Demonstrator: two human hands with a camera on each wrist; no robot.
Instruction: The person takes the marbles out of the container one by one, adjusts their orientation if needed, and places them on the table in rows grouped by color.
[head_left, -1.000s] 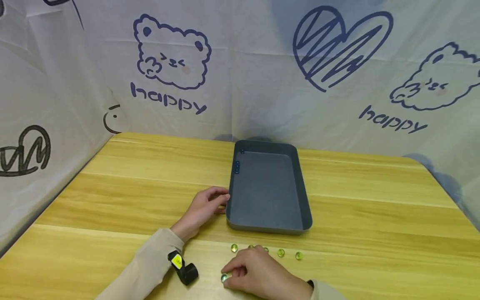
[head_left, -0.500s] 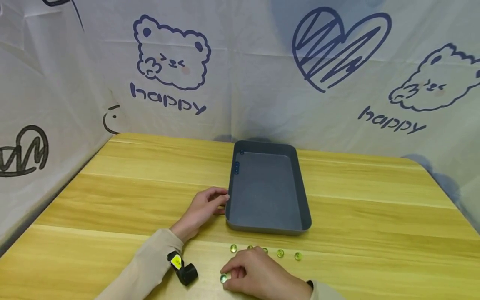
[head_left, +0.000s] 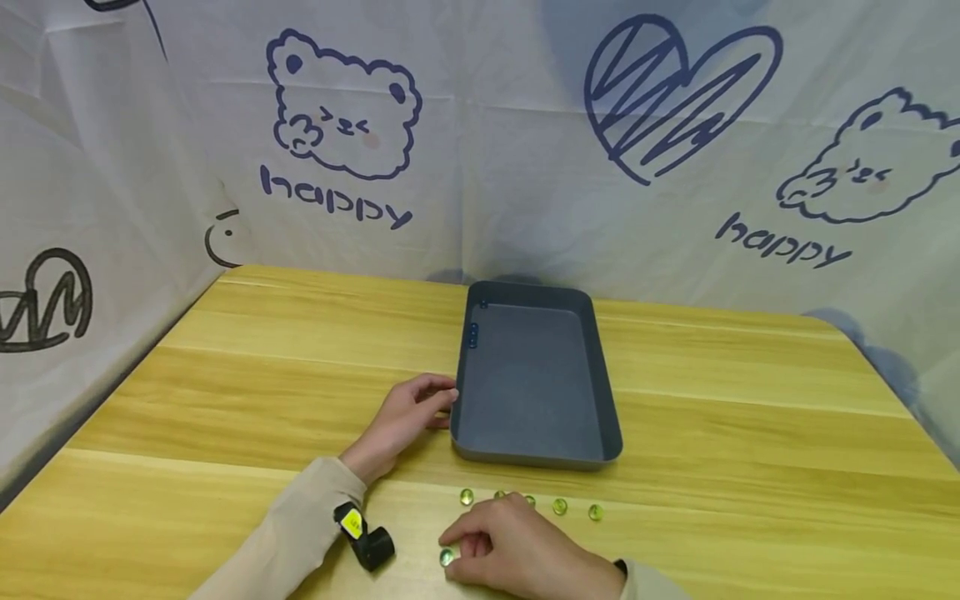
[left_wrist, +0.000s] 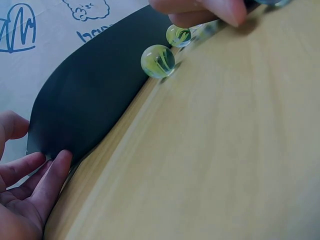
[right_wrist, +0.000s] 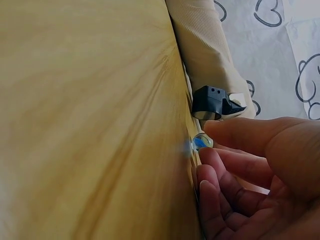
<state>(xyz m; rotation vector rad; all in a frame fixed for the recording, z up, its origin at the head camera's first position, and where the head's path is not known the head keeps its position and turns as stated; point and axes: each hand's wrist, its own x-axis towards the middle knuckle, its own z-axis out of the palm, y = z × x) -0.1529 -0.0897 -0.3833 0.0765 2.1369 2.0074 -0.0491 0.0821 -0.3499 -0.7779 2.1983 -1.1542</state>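
My left hand (head_left: 405, 421) rests at the left wall of a dark grey rectangular tray (head_left: 536, 379), its fingertips against the outside of the wall. In the left wrist view the fingers are loosely bent at the tray's corner. Close to the table's near side, my right hand (head_left: 521, 546) pinches a clear marble with blue in it (head_left: 447, 557) between thumb and index finger. The right wrist view shows this marble (right_wrist: 202, 141) at the fingertips, low by the table top. Past the right hand lies a row of several yellow-green marbles (head_left: 560, 506), partly hidden by its knuckles.
Several dark blue marbles (head_left: 473, 335) lie inside the tray along its left wall. A black wrist camera (head_left: 367, 540) is strapped to the left sleeve. White cloth (head_left: 517, 192) with drawings hangs behind the wood-grain table (head_left: 750, 417).
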